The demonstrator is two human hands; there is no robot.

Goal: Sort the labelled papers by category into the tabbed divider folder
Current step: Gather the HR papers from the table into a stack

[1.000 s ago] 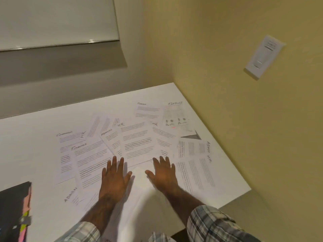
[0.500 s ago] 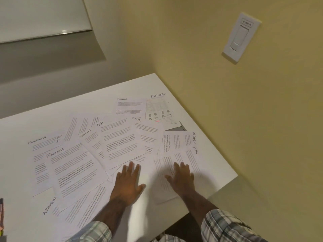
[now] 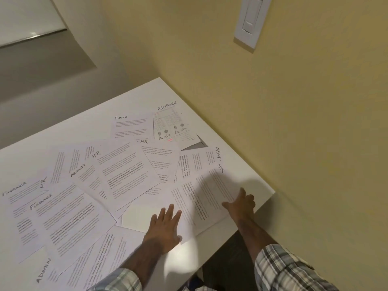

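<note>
**Risk: the HR sheet slipping off the near right corner**

Papers (image 3: 117,177) lie fanned and overlapping across the table (image 3: 259,186), marked FINANCE, HR and ADMIN by hand. None looks filed yet, and the folder is not in view.

Both hands are at the HR sheet (image 3: 201,196), which lies at the near right of the spread, close to the table's edge. The left hand (image 3: 164,226) lies flat at the sheet's near left edge. Its grip is fully open, the fingers are straight and it holds nothing. The right hand (image 3: 242,205) is at the sheet's right edge with the fingers partly bent. I cannot tell whether its grip has the paper or only rests on it.

The main danger, as I judge it, is a push or pull toward the near right. Smooth paper on a smooth top slides easily and could go over that edge. A flat palm can also drag a neighbour along. The ADMIN sheet (image 3: 197,162) is tucked partly under the far end of this one and may travel with it, so two categories could end up in one stack. Lifting a single thin sheet by one edge can crease it or pick up two at once.
</note>
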